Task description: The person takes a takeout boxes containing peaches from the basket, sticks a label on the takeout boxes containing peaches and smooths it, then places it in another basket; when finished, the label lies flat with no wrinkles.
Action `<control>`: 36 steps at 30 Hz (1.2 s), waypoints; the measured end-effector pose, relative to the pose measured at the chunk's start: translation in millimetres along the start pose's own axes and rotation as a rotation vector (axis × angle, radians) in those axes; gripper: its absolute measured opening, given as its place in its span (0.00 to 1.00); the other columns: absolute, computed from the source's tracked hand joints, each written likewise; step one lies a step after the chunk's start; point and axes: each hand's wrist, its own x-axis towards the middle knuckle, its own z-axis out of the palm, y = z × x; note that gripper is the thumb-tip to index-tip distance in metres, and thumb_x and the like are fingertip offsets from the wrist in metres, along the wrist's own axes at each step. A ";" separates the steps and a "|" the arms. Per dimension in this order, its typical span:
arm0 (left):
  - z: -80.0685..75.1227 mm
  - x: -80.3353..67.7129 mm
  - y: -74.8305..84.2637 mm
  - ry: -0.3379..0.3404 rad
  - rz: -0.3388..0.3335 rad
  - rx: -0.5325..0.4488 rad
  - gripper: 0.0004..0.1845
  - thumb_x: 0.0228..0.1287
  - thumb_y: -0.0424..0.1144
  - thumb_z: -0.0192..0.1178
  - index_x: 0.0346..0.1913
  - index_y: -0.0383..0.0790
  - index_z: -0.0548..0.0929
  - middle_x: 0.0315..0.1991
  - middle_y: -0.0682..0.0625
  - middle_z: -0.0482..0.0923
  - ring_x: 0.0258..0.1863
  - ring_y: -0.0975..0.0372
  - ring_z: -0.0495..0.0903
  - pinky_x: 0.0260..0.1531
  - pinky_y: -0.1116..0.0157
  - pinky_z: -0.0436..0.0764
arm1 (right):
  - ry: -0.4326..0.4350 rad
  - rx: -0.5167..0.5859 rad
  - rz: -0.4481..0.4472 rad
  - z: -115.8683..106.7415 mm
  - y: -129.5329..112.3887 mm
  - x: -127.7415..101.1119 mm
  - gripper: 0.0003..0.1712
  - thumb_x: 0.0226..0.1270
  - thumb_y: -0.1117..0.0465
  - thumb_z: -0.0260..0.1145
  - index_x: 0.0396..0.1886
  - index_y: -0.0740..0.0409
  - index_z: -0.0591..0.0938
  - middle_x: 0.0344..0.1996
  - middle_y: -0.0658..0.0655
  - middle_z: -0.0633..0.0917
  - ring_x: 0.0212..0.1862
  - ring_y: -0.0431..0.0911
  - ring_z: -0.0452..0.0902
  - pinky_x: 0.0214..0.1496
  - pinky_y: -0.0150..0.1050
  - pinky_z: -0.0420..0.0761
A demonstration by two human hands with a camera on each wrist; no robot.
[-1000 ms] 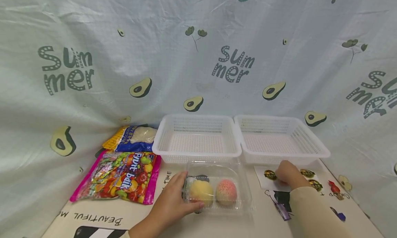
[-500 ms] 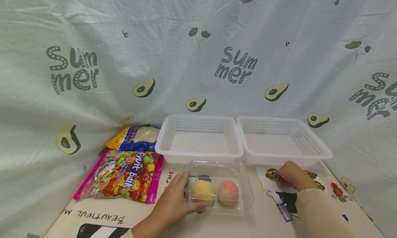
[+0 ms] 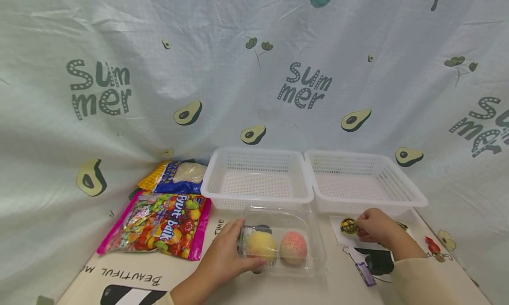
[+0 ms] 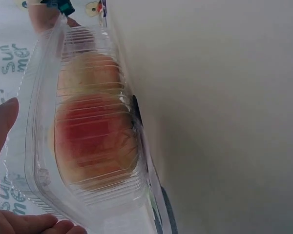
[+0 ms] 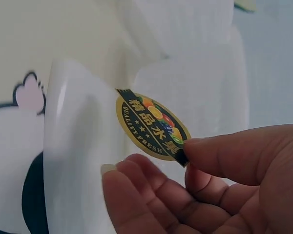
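My left hand holds the left side of a clear plastic clamshell box, thumb along its front. Inside lie a yellow peach-like fruit and a pink one. In the left wrist view, ridged plastic covers the red-and-yellow fruit, with my fingertips at the box's lower edge. My right hand pinches an oval black-and-gold fruit sticker by one end between thumb and index finger. Behind the sticker, the white backing sheet curves up; my other right fingers are loosely bent.
Two white perforated baskets stand side by side at the back. To the left lie a pink-edged candy bag and a blue-and-yellow bag. A printed curtain hangs close behind.
My right hand has turned and drawn up from the sticker sheet, so its pinching fingers now show. My left hand stays on the clamshell box. The head view has shifted slightly.
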 end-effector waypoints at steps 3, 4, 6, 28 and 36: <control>-1.8 1.1 1.8 0.012 0.001 0.007 0.59 0.38 0.68 0.80 0.73 0.43 0.70 0.66 0.46 0.74 0.66 0.49 0.74 0.64 0.42 0.77 | 0.030 -0.001 -0.068 4.5 -7.9 -13.5 0.11 0.76 0.63 0.58 0.44 0.70 0.76 0.36 0.61 0.82 0.39 0.50 0.82 0.43 0.45 0.90; -2.6 1.4 2.8 0.017 0.001 0.010 0.58 0.38 0.67 0.80 0.73 0.43 0.70 0.66 0.46 0.74 0.66 0.49 0.74 0.64 0.42 0.77 | 0.040 0.000 -0.094 6.8 -11.1 -18.5 0.11 0.76 0.63 0.59 0.44 0.70 0.77 0.36 0.61 0.82 0.39 0.50 0.82 0.43 0.45 0.90; -3.7 1.9 5.5 0.026 0.003 0.006 0.57 0.39 0.66 0.81 0.72 0.42 0.71 0.66 0.47 0.75 0.66 0.49 0.74 0.65 0.43 0.77 | 0.068 0.001 -0.143 12.6 -18.0 -28.1 0.10 0.76 0.63 0.61 0.43 0.69 0.77 0.34 0.60 0.83 0.38 0.49 0.83 0.42 0.44 0.90; 2.4 25.8 71.5 -0.013 0.096 -0.240 0.10 0.66 0.44 0.69 0.45 0.43 0.86 0.34 0.56 0.88 0.33 0.69 0.85 0.35 0.70 0.84 | 0.043 0.378 -0.419 99.6 -98.7 -73.5 0.10 0.69 0.66 0.70 0.45 0.68 0.85 0.35 0.59 0.90 0.38 0.46 0.89 0.42 0.38 0.90; -5.6 40.0 82.9 -0.041 0.030 -0.303 0.02 0.63 0.36 0.66 0.37 0.41 0.85 0.25 0.56 0.85 0.25 0.67 0.81 0.22 0.69 0.78 | 0.071 0.390 -0.371 104.4 -110.9 -72.3 0.07 0.68 0.66 0.70 0.40 0.67 0.84 0.31 0.58 0.89 0.34 0.48 0.88 0.39 0.38 0.90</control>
